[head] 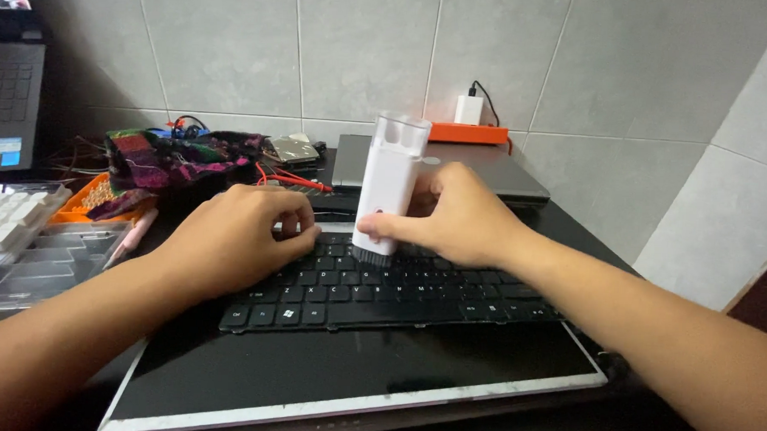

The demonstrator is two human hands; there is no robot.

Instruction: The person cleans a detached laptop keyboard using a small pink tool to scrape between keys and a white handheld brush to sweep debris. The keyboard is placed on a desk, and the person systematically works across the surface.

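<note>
My right hand [464, 218] grips the white brush [389, 190] on the black keyboard [381, 292], left hand [238, 236] bracing curled; pressing hard, I judge, could pop keycaps.

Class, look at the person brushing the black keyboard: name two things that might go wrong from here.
1. The keyboard lies loose on a bare screen panel; pressing the white brush tool with the right hand might scratch the panel or shift the keyboard.
2. Only the left hand steadies the keyboard; it may slide.
</note>
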